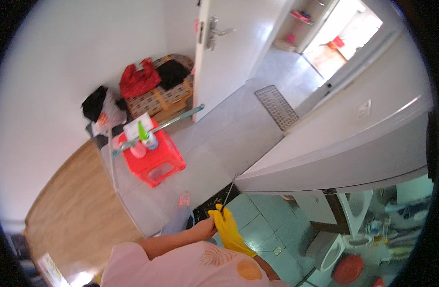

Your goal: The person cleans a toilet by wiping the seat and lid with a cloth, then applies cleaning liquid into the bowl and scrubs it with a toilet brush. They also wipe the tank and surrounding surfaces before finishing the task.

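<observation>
In front of my body, my right hand (224, 223) wears a yellow rubber glove. Its fingers are closed around the dark lower end of a thin rod (229, 190), which points up and away toward the door frame; what kind of tool it is does not show. My bare left hand (206, 228) lies against the gloved one, fingers curled. What those fingers hold, if anything, is hidden behind the glove.
A red plastic stool (155, 162) ahead left carries a green-topped spray bottle (146, 136), with a pale green pole (178, 117) across it. Beyond stand bags and a patterned chest. A white door (229, 62) stands ajar; a toilet (330, 251) and red basin (347, 269) are at right.
</observation>
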A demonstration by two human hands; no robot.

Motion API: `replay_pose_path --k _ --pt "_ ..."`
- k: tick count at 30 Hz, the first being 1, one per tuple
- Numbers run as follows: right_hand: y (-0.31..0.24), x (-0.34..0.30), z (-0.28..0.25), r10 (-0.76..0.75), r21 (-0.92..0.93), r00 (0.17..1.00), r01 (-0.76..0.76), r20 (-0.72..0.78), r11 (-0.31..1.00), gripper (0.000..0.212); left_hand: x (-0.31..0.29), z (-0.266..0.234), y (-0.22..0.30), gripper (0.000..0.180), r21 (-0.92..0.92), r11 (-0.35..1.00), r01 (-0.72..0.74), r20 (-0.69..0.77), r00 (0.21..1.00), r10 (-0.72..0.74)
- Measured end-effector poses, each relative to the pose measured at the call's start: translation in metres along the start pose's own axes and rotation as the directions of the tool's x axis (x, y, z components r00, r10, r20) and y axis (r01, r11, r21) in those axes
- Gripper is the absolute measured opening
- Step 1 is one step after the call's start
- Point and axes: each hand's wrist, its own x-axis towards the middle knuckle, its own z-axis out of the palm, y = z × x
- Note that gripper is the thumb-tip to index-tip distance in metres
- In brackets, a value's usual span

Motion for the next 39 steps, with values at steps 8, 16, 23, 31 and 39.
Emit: replay_pose_path --k 8,16,23,31,39 --pt "-0.044 -0.024 -0.059 0.256 0.135 0.965 -0.261 0.051 0.956 0.033 -0.057 -0.127 -0.2 0.038 -0.524 0.618 0.586 -0.648 0.197 -0.736" --pt "-0.088 -0.002 -0.002 0.466 0.033 0.88 -0.47 0.091 0.882 0.036 -0.006 -0.267 -0.326 0.065 -0.462 0.596 0.657 -0.826 -0.075 -0.558" --pt "-0.128 0.023 0.019 0.508 0.036 0.855 -0.513 0.103 0.858 0.037 0.018 -0.289 -0.377 0.052 -0.538 0.783 0.314 -0.83 -0.031 -0.557" --pt "-0.109 -0.003 -0.031 0.383 0.057 0.914 -0.393 0.13 0.918 0.035 -0.081 -0.21 -0.367 0.049 -0.343 0.918 0.198 -0.903 0.199 -0.381" --pt "-0.072 -0.085 -0.13 0.231 0.059 0.971 -0.234 0.059 0.97 0.042 -0.04 -0.106 -0.106 0.042 -0.178 0.966 0.188 -0.864 0.44 -0.244"
